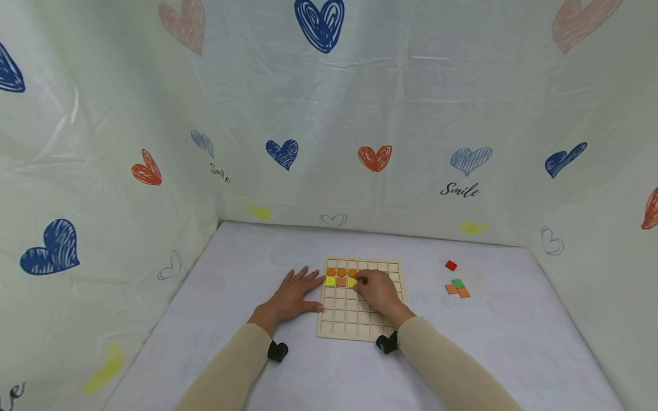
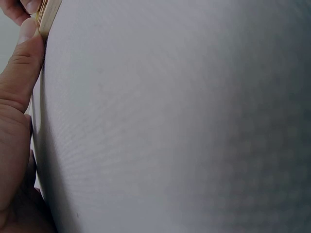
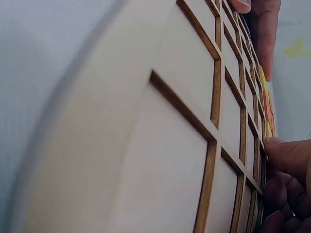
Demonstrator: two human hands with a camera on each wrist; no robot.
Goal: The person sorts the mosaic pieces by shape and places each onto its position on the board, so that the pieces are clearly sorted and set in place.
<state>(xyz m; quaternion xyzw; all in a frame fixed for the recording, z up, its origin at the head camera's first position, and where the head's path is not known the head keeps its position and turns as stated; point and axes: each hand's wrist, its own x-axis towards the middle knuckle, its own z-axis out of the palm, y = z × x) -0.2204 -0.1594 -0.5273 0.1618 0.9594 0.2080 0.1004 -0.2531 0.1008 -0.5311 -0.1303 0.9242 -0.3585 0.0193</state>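
Observation:
A wooden grid board (image 1: 345, 315) lies on the table. Its left edge is touched by the thumb and a fingertip of my left hand (image 1: 294, 295), whose fingers are spread. In the left wrist view, the thumb (image 2: 23, 68) presses against the board's side. Over the upper middle of the grid, my right hand (image 1: 379, 291) pinches a yellow square tile (image 1: 351, 282) at its cell. Left of it in the same row are an orange square tile (image 1: 341, 282) and another yellow square tile (image 1: 330, 281). Orange round pieces (image 1: 341, 272) fill cells in the row above. My right hand hides some cells.
Right of the board lie a red tile (image 1: 450, 265), a green tile (image 1: 458, 283) and two orange tiles (image 1: 451, 289). The pale table (image 1: 231, 262) meets a hanging sheet (image 1: 329, 188) printed with hearts at its back and sides.

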